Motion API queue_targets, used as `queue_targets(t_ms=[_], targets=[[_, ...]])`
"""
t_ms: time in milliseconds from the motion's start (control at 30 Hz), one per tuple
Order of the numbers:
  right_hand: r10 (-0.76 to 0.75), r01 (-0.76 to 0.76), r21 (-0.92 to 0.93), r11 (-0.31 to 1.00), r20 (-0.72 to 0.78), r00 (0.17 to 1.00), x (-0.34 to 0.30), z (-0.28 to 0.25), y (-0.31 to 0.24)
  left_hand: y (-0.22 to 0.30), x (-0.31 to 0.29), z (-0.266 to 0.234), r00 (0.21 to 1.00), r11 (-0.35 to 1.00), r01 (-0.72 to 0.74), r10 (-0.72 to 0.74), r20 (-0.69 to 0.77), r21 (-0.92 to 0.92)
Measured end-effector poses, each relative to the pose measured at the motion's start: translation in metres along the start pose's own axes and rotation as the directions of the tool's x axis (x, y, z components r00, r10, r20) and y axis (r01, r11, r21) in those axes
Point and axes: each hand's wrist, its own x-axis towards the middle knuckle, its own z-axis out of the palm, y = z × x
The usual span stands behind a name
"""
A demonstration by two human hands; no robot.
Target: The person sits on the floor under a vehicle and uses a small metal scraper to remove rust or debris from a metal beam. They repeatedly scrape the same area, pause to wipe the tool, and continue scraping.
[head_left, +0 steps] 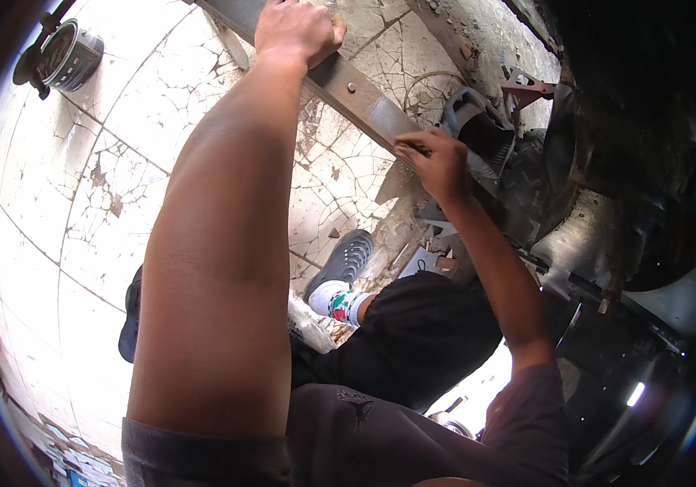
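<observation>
A long flat metal bar runs slantwise across the upper middle, with a round bolt or rivet head on its face and a paler patch further down. My left hand is closed over the bar's upper part, its fingertips partly hidden. Lower down, near the bar's right end, my right hand is closed in a pinch. A small brownish piece shows between its fingers, against or just over the bar's edge; its kind is not clear.
Cracked pale tiles cover the floor. A dark paint can stands at the upper left. Right of the bar lie a grey-black tool or machine and a red metal stand. Dark machinery fills the right side. My shoe is below the bar.
</observation>
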Motion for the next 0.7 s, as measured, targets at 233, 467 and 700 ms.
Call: queue_targets(t_ms=[233, 467, 700], targets=[[-0.063, 0.062, -0.032, 0.998, -0.035, 0.997, 0.029, 0.021, -0.026, -0.004, 0.009, 0.005, 0.997, 1.000, 0.018, -0.018, 0.069, -0.010], [0.077, -0.077, -0.008, 0.997, -0.012, 0.997, -0.008, -0.001, 0.005, -0.003, 0.008, 0.007, 0.995, 0.999, 0.045, -0.046, 0.088, 0.013], [-0.022, 0.022, 0.005, 1.000, -0.004, 1.000, 0.035, 0.019, -0.033, -0.003, 0.010, 0.013, 0.997, 0.999, 0.036, -0.035, 0.070, -0.008]])
